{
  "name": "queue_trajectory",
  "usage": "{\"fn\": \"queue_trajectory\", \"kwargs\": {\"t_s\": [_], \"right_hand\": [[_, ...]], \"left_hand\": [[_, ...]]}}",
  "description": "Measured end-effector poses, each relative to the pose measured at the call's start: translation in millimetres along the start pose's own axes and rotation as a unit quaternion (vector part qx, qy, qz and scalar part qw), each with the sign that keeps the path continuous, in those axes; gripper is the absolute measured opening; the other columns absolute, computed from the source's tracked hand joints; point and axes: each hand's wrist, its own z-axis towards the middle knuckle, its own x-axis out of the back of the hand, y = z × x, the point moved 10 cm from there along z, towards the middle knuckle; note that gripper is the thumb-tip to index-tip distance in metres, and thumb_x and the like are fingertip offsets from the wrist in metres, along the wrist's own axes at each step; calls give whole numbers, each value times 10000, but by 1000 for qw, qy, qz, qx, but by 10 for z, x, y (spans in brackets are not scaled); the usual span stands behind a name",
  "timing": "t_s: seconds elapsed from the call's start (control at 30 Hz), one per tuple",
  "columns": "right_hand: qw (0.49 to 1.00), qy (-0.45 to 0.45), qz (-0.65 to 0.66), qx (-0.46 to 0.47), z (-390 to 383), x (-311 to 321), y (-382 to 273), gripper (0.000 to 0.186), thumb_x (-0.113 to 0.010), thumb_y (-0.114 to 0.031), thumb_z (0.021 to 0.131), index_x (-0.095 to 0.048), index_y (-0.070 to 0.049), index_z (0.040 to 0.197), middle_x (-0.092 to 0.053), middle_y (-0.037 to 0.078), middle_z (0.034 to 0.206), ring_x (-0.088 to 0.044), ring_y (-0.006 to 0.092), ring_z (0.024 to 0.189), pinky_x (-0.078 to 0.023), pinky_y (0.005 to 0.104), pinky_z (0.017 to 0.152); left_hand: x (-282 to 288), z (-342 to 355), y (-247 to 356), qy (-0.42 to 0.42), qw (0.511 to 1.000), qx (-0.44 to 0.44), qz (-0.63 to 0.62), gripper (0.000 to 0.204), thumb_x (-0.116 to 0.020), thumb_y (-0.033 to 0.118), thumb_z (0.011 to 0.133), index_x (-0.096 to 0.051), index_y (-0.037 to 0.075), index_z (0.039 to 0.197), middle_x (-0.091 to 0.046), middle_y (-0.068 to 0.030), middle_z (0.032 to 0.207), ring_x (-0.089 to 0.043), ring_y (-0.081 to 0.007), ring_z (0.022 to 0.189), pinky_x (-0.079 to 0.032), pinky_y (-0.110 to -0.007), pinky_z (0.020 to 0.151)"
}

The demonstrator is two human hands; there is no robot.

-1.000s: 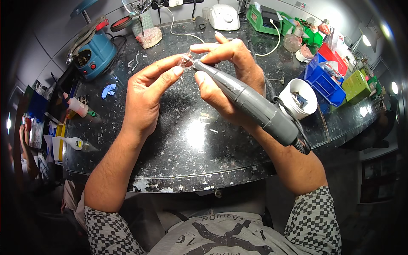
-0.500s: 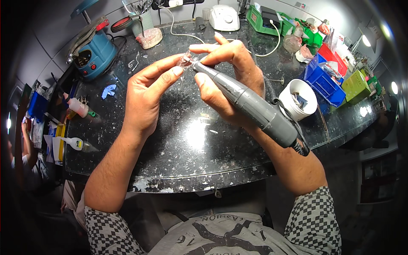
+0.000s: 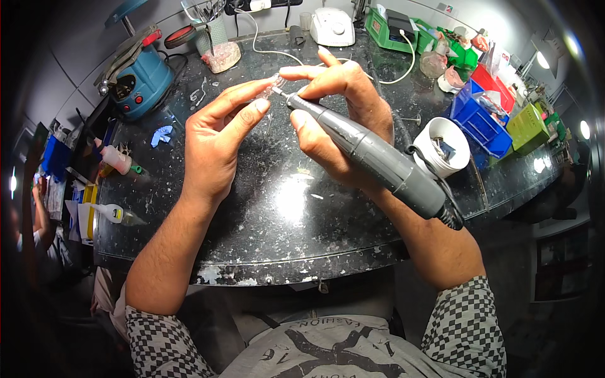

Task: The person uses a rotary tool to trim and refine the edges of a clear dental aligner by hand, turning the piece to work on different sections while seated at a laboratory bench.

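Between the thumb and fingers of my left hand (image 3: pixel 217 135) is a small clear plastic piece (image 3: pixel 270 90), curved like a dental aligner, though its full shape is partly hidden. My right hand (image 3: pixel 343 101) grips a dark grey rotary handpiece (image 3: pixel 359 142) like a pen. The handpiece's narrow tip points up and left, at or very close to the clear piece. A fingertip of my right hand also reaches the piece's far edge. From the handpiece's thick rear end a black cord runs toward a white tub.
The white tub (image 3: pixel 442 148) stands right of my right hand. A blue machine (image 3: pixel 135 85) and a blue moulded piece (image 3: pixel 162 135) are to the left. Blue (image 3: pixel 482 123) and green bins (image 3: pixel 391 31) line the right and back. A white control box (image 3: pixel 333 26) sits behind.
The clear piece has turned slightly in my fingers and moved a little left and up. The handpiece's rear end has swung slightly right, and its tip has shifted slightly left.
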Motion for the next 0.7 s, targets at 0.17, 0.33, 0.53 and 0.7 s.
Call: {"fn": "queue_trajectory", "kwargs": {"t_s": [0.17, 0.33, 0.53, 0.7], "right_hand": [[1000, -4, -3, -3, 13, 7, -10, 229, -660, -68, 782, -572, -49, 993, -608, 92, 929, -663, 285, 1102, -302, 562, 1125], [1000, -11, 0, -4, 8, -18, -11, 219, -659, -70, 783, -573, -41, 983, -607, 95, 922, -661, 299, 1109, -311, 560, 1125], [1000, -5, 27, -4, 6, -44, -39, 229, -655, -36, 782, -570, -36, 994, -604, 100, 933, -663, 309, 1101, -364, 520, 1109], [998, -5, 54, -13, -12, -55, -6, 253, -652, -8, 789, -562, -32, 1023, -607, 101, 974, -674, 282, 1075, -408, 499, 1081]], "left_hand": [[10, -3, -2, 3, 1000, 5, -4, 273, -655, 41, 919, -685, 11, 1188, -677, -96, 1187, -611, -152, 1118, -452, -288, 997], [3, 3, -17, 10, 999, 12, -34, 270, -666, 56, 915, -682, -2, 1179, -693, -98, 1163, -627, -152, 1094, -455, -289, 998], [-92, -31, -86, -30, 994, 47, -96, 265, -672, 100, 925, -678, -17, 1163, -701, -102, 1136, -645, -147, 1044, -478, -303, 970], [-70, -37, -251, -42, 980, 97, -168, 273, -632, 143, 952, -667, -36, 1155, -705, -107, 1084, -654, -156, 977, -498, -317, 921]]}}
